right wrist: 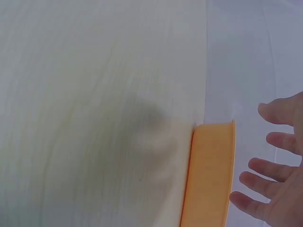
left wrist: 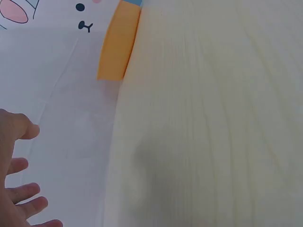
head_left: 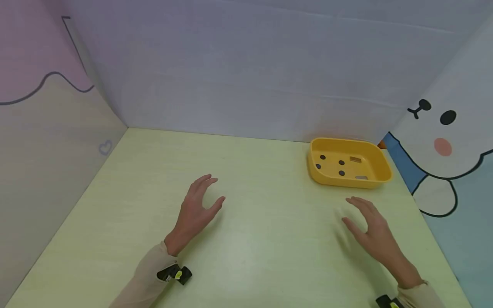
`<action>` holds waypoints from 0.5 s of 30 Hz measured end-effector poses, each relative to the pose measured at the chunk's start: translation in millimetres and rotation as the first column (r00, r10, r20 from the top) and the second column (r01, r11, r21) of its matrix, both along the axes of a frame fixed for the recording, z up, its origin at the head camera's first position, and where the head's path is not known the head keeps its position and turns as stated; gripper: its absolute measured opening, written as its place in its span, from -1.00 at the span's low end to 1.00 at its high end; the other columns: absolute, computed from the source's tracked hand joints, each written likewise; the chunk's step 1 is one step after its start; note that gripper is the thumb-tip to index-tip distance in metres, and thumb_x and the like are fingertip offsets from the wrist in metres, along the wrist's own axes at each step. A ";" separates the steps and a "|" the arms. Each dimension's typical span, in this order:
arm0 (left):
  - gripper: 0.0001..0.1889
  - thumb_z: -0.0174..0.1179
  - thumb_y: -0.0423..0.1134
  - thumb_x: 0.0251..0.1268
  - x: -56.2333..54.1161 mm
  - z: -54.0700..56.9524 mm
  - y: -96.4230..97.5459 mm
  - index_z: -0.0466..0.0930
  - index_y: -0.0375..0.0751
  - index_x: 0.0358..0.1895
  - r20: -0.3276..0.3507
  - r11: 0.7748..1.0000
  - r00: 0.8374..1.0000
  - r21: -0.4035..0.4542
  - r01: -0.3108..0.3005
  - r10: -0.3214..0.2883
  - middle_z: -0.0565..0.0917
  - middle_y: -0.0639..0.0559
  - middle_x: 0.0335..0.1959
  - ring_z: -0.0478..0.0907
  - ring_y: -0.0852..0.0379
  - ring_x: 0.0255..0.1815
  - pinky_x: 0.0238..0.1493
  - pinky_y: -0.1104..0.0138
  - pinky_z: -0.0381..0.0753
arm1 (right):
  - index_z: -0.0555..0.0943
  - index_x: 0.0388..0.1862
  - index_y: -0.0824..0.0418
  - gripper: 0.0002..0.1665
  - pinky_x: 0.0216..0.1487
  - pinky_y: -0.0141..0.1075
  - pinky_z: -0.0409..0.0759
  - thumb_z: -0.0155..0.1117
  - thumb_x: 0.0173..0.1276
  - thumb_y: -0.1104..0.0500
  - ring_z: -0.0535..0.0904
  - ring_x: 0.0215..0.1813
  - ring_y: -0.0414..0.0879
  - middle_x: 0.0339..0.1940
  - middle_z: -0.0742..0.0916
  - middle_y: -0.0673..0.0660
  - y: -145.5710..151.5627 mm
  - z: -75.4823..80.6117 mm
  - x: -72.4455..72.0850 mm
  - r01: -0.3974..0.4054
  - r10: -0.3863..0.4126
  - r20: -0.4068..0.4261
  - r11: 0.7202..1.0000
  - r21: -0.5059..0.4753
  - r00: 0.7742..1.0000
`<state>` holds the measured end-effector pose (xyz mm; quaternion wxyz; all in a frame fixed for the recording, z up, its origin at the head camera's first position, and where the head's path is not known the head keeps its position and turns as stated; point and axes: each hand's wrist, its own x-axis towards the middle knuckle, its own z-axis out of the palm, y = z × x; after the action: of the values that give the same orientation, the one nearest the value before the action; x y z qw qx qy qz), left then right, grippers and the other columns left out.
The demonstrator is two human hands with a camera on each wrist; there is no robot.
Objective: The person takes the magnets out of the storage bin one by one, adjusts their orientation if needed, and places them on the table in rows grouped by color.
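A yellow-orange tray (head_left: 348, 184) with rounded corners stands at the back right of the table. Several dark round discs (head_left: 341, 162) and two small flat rectangular pieces (head_left: 355, 159) lie on its floor. My right hand (head_left: 375, 233) is held over the table just in front of the tray, fingers spread and holding nothing. In the right wrist view its fingertips (right wrist: 258, 165) overlap the tray's side (right wrist: 208, 175). Left of centre, my left hand (head_left: 192, 214) hovers with thumb and fingers apart, also holding nothing.
The pale wood-grain table (head_left: 246, 256) meets a plain light cloth wall (head_left: 246, 85) at the back. Printed cloth stands on both sides, with a cartoon face (head_left: 462, 141) on the right. A small orange-brown bit (head_left: 382, 144) shows behind the tray's back right corner.
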<state>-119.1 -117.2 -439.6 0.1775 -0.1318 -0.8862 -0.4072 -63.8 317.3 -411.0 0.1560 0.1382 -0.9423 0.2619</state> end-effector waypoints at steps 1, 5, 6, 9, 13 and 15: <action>-0.50 0.32 -0.12 0.15 -2.1 0.4 2.4 0.48 -0.11 0.18 -0.001 1.000 1.000 0.015 0.015 -0.015 0.39 -0.02 0.28 0.29 0.03 0.31 0.10 0.02 0.42 | 0.46 0.23 0.24 -0.39 0.16 -0.05 0.35 0.39 0.18 0.28 0.40 0.17 0.19 0.16 0.51 0.26 0.9 -0.1 -0.5 0.000 0.000 -0.010 1.000 -0.004 1.000; -0.56 0.32 -0.16 0.15 -10.3 -0.1 11.0 0.53 -0.15 0.12 -0.040 0.995 0.996 0.059 0.084 -0.082 0.45 -0.01 0.23 0.33 0.09 0.29 0.15 0.07 0.40 | 0.51 0.17 0.23 -0.47 0.14 -0.37 0.33 0.37 0.19 0.28 0.46 0.09 0.09 0.09 0.57 0.19 3.7 2.1 -2.2 0.025 -0.025 -0.017 1.000 0.007 1.000; -0.56 0.32 -0.18 0.15 -12.2 -0.5 13.2 0.53 -0.15 0.12 -0.054 0.993 0.994 0.066 0.103 -0.099 0.46 0.00 0.22 0.34 0.09 0.28 0.16 0.08 0.40 | 0.52 0.15 0.23 -0.49 0.10 -0.40 0.33 0.37 0.19 0.27 0.47 0.08 0.08 0.07 0.58 0.18 4.6 3.1 -3.0 0.032 -0.032 -0.016 0.999 0.012 0.999; -0.58 0.32 -0.20 0.15 -18.8 -0.4 21.6 0.55 -0.17 0.10 -0.092 0.985 0.985 0.077 0.156 -0.149 0.49 0.00 0.20 0.36 0.08 0.26 0.16 0.10 0.39 | 0.55 0.10 0.25 -0.54 0.00 -0.29 0.39 0.37 0.20 0.27 0.49 0.03 0.06 0.02 0.60 0.17 7.7 6.8 -6.0 0.053 -0.053 -0.017 0.998 0.029 0.998; -0.60 0.32 -0.19 0.16 -28.1 0.4 35.5 0.56 -0.18 0.08 -0.133 0.975 0.972 0.083 0.208 -0.196 0.51 0.01 0.17 0.39 0.10 0.24 0.15 0.13 0.41 | 0.57 0.04 0.26 -0.57 -0.07 -0.42 0.34 0.38 0.16 0.30 0.50 -0.05 0.05 -0.04 0.61 0.16 14.0 10.2 -10.1 0.055 -0.054 -0.054 0.998 0.027 0.997; -0.62 0.31 -0.21 0.16 -33.1 0.1 42.8 0.57 -0.18 0.06 -0.158 0.969 0.963 0.086 0.232 -0.217 0.52 0.02 0.16 0.40 0.12 0.23 0.15 0.16 0.42 | 0.58 0.02 0.26 -0.58 -0.08 -0.51 0.29 0.39 0.14 0.32 0.50 -0.08 0.04 -0.07 0.62 0.16 17.6 11.1 -11.9 0.052 -0.050 -0.069 0.998 0.024 0.996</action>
<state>-152.3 -74.5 -439.4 0.2018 -0.2518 -0.8275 -0.4595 -75.7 334.9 -399.9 0.1930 0.1249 -0.9429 0.2409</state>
